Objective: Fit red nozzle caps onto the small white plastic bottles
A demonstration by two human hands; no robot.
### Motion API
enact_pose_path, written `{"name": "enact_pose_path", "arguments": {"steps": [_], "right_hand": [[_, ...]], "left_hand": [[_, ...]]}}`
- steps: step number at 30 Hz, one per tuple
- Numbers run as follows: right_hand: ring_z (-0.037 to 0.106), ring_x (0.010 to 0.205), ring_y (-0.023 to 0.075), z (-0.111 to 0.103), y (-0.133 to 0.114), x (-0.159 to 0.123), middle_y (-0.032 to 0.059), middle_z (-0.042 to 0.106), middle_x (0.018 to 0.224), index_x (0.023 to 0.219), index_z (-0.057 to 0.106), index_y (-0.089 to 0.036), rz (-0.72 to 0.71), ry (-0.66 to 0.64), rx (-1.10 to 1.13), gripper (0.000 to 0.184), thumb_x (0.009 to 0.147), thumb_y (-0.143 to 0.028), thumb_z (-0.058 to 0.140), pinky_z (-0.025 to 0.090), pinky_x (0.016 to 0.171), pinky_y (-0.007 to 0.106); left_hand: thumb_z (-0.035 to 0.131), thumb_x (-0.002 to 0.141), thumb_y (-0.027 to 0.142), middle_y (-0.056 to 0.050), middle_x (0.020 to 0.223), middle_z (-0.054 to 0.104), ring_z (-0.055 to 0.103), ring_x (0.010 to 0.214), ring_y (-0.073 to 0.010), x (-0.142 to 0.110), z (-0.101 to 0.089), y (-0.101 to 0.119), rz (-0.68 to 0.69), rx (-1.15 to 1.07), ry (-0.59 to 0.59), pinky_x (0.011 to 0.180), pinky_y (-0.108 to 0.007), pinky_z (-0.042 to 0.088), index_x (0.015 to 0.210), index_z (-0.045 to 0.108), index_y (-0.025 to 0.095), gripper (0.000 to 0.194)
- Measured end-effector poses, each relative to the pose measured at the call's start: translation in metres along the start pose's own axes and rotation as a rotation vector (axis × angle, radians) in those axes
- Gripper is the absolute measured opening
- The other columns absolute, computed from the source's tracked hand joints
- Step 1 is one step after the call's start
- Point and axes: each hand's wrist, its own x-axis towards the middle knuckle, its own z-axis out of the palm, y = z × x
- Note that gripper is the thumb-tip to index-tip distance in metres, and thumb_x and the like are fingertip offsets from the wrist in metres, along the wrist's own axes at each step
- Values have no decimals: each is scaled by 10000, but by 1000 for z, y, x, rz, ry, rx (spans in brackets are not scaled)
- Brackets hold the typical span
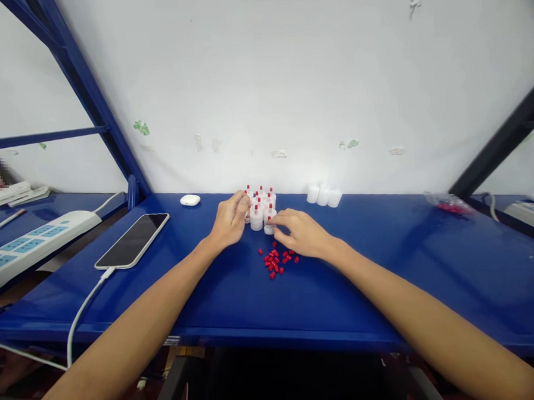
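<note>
Small white plastic bottles (256, 221) with red tips stand in a tight group on the blue table. On their left side is my left hand (231, 219), its fingers curled in; the bottles and the fingers hide what it may hold. My right hand (302, 230) reaches in from the right. Its thumb and forefinger close at the red cap (269, 218) of the front right bottle. In front of the group lies a loose scatter of small red caps (274, 261).
White containers (323, 196) stand by the wall. A white earbud case (190, 200) and a charging phone (133, 241) are on the left, beside a power strip (36, 246). A clear bag with red pieces (450, 204) lies at the back right.
</note>
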Motion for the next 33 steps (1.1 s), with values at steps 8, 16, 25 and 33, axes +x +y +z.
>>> {"name": "enact_pose_path", "arguments": {"steps": [8, 16, 25, 33], "right_hand": [[677, 903, 206, -9, 1, 1, 91, 739, 1054, 1068, 758, -164, -5, -152, 1, 280, 873, -140, 559, 493, 826, 322], [639, 755, 148, -3, 7, 2, 49, 720, 895, 912, 776, -172, -19, -251, 116, 145, 871, -182, 637, 457, 713, 258], [605, 626, 108, 3, 1, 1, -16, 686, 705, 824, 722, -158, 84, -114, 327, 88, 764, -130, 664, 463, 642, 231], [695, 701, 141, 4, -17, 4, 10, 754, 775, 832, 715, -172, 76, 411, 480, 72, 780, -160, 667, 572, 725, 279]], "left_hand": [[389, 975, 589, 7, 556, 581, 526, 463, -116, -7, 11, 2, 29, -104, 54, 524, -254, 409, 701, 586, 175, 534], [215, 982, 423, -14, 539, 568, 495, 535, -147, -6, 10, 5, 139, 123, -37, 705, -335, 417, 625, 596, 176, 577], [275, 978, 439, -1, 502, 511, 474, 498, -129, -8, 15, 3, 200, 173, -150, 593, -293, 340, 587, 557, 169, 552], [267, 999, 397, -39, 633, 605, 536, 600, -148, -8, 16, 9, 206, 133, -168, 648, -293, 393, 631, 543, 170, 513]]}}
